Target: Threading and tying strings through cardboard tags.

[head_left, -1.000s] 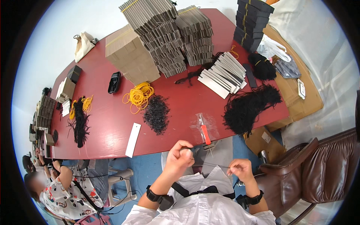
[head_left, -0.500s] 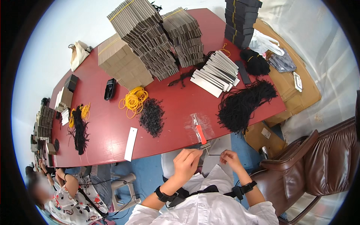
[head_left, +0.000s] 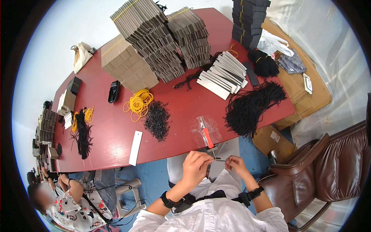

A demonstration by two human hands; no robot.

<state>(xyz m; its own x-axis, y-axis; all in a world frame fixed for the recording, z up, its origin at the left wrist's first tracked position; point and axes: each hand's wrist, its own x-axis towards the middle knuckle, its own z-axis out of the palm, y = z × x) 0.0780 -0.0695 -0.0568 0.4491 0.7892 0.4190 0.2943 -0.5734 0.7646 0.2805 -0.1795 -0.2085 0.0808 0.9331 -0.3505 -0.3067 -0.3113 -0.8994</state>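
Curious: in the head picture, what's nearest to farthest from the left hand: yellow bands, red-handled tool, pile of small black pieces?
From the left hand:
1. Red-handled tool, just ahead, slightly right.
2. Pile of small black pieces, ahead and left.
3. Yellow bands, beyond, further left.

Left hand (head_left: 194,166) gone from a curled fist to a fingertip pinch, right hand (head_left: 236,164) now closer to it, thin dark cord (head_left: 220,160) between them apparently spanning a shorter stretch
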